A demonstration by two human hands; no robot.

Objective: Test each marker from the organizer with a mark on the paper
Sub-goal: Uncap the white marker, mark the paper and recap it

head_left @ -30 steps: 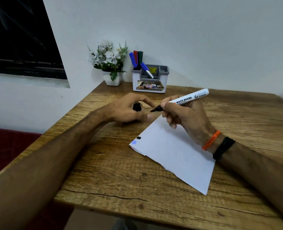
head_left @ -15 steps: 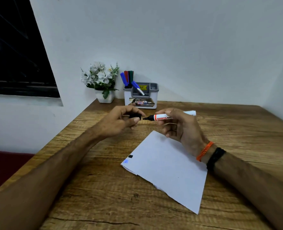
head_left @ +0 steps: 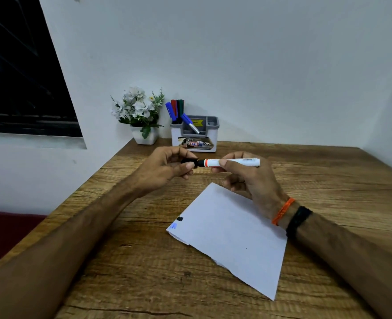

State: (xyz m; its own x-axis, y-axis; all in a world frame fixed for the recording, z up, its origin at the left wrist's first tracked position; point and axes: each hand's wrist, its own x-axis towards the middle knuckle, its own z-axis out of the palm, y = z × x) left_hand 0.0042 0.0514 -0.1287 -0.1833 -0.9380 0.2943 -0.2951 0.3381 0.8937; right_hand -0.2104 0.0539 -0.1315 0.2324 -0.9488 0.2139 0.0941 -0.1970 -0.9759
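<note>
My right hand [head_left: 248, 180] grips a white whiteboard marker [head_left: 234, 162], held level above the table. My left hand [head_left: 165, 169] pinches its black cap [head_left: 190, 162], which sits over the marker's tip. Below my hands lies the white paper [head_left: 232, 236], with a black mark [head_left: 180, 218] and a blue mark [head_left: 174, 226] near its left corner. At the back stands the grey and white organizer [head_left: 194, 134] holding blue, red and green markers [head_left: 175, 110], and another blue marker [head_left: 189, 123] leaning in it.
A white pot of artificial flowers [head_left: 142, 116] stands left of the organizer against the wall. The wooden table [head_left: 144, 272] ends at a left edge beside a dark red seat [head_left: 4, 233]. A dark window [head_left: 18, 65] is at upper left.
The marker swung level and its bare tip went into the cap in my left hand. Both hands rose off the paper, and my view tilted up.
</note>
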